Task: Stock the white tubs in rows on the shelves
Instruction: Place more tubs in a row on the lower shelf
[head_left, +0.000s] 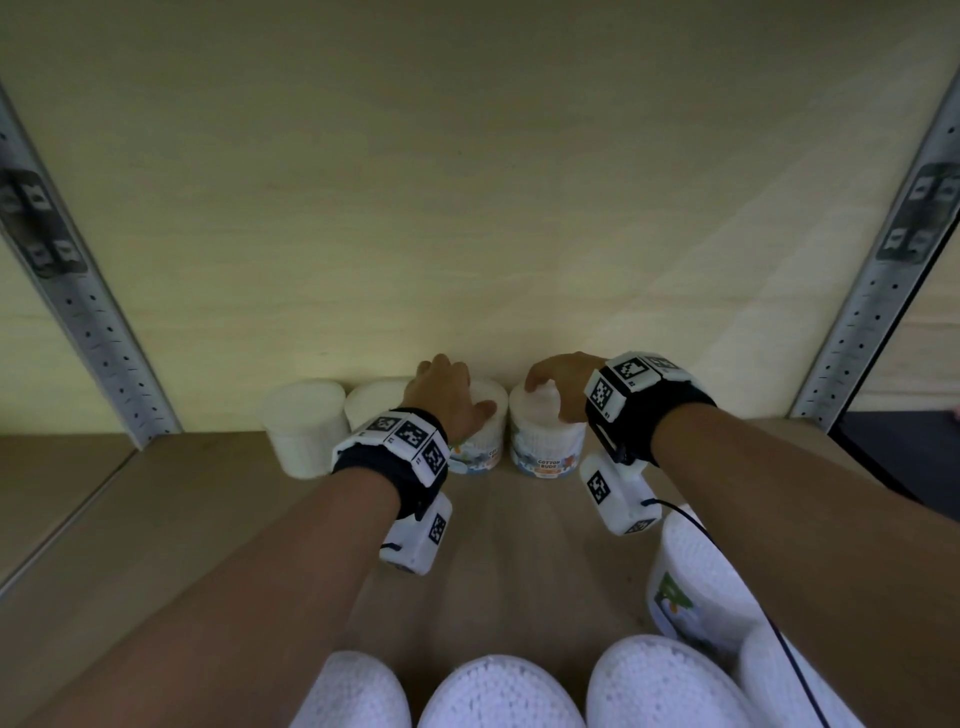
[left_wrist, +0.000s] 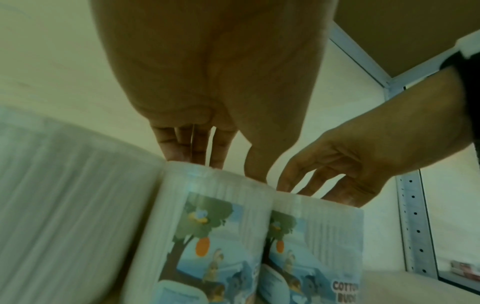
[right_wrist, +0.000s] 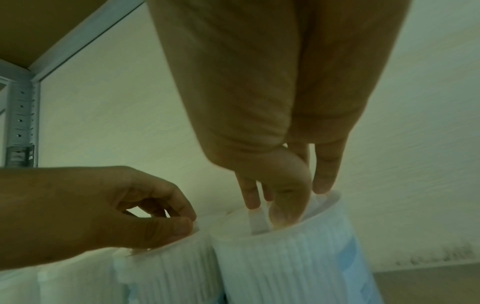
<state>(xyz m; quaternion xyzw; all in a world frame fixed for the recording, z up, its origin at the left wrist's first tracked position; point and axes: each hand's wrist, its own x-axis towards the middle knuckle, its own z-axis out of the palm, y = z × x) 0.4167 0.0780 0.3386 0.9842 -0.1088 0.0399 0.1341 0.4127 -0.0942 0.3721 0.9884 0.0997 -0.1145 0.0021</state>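
Four white tubs stand in a row at the back of the shelf. My left hand (head_left: 465, 400) reaches down over the third tub (head_left: 480, 441), fingers behind its top and thumb at the near rim. My right hand (head_left: 550, 387) grips the top of the fourth tub (head_left: 545, 441), labelled cotton buds. In the left wrist view my left hand (left_wrist: 223, 170) touches the lid edge of its tub (left_wrist: 207, 226). In the right wrist view my right hand (right_wrist: 283, 203) holds its tub (right_wrist: 285, 257) by the lid, thumb beside a lid tab.
Two plain tubs (head_left: 304, 426) (head_left: 376, 402) stand left of the held ones. Several more tubs (head_left: 498, 691) crowd the near edge, one (head_left: 691, 582) under my right forearm. Perforated metal uprights (head_left: 104, 353) (head_left: 857, 338) flank the wooden shelf board (head_left: 208, 519). A pale back panel (head_left: 467, 208) is close behind the row.
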